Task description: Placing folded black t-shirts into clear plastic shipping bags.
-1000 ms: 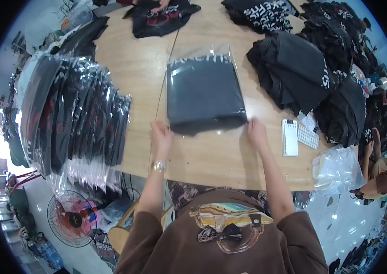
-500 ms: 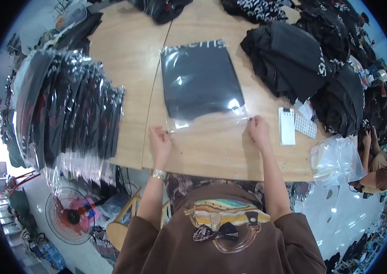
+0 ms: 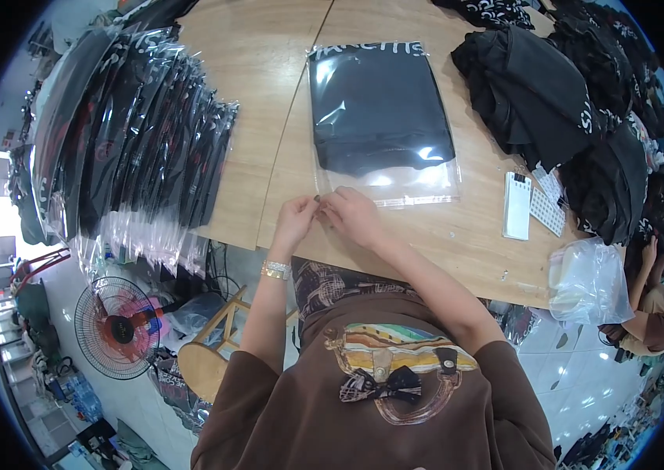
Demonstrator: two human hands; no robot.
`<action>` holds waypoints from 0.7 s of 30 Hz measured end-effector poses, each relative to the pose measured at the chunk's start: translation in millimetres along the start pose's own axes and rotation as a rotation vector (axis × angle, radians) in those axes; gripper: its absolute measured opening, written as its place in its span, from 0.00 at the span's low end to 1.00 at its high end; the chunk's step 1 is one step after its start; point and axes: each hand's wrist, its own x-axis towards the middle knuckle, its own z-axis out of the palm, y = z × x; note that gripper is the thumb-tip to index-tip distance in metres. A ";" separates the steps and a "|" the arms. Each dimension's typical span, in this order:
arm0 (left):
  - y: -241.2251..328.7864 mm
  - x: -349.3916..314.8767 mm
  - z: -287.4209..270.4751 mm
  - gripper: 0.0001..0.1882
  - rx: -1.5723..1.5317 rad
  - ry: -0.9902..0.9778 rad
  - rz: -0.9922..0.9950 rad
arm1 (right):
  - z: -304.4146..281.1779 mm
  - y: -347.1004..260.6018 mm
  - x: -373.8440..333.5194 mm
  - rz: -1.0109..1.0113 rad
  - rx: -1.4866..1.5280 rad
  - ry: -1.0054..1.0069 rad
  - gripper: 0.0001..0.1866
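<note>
**Both hands meet at the near corner of the bagged garment**

We see a clear plastic bag (image 3: 383,117) lying flat on the wooden desk (image 3: 261,94), with a folded black garment (image 3: 379,102) inside it. The garment fills the far part of the bag; the near strip of the bag is see-through and lies bare on the wood, catching glare.

Our left hand (image 3: 294,219) and right hand (image 3: 354,215) are drawn together, fingertips touching, at the bag's near left corner. Both are closed in a pinch around the bag's edge there; what exactly sits between the fingertips is too small for us to tell. A gold bracelet (image 3: 275,270) rings the left wrist.

To our left a long overlapping row of packed bags (image 3: 136,133) with dark clothing leans across the desk's edge. To our right lies a heap of loose black garments (image 3: 551,94), and just in front of it a small white card (image 3: 517,205) beside a strip of white stickers (image 3: 545,210). At the desk's right corner sits a crumpled bundle of clear plastic (image 3: 589,280). Below the desk, on our left, stands a floor fan (image 3: 116,327) next to a wooden stool (image 3: 206,364). Another person (image 3: 657,301) sits at the far right.
</note>
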 end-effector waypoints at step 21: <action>4.7 1.9 4.1 0.12 -0.190 0.059 -0.119 | -3.3 11.9 -11.2 -0.004 0.064 -0.073 0.07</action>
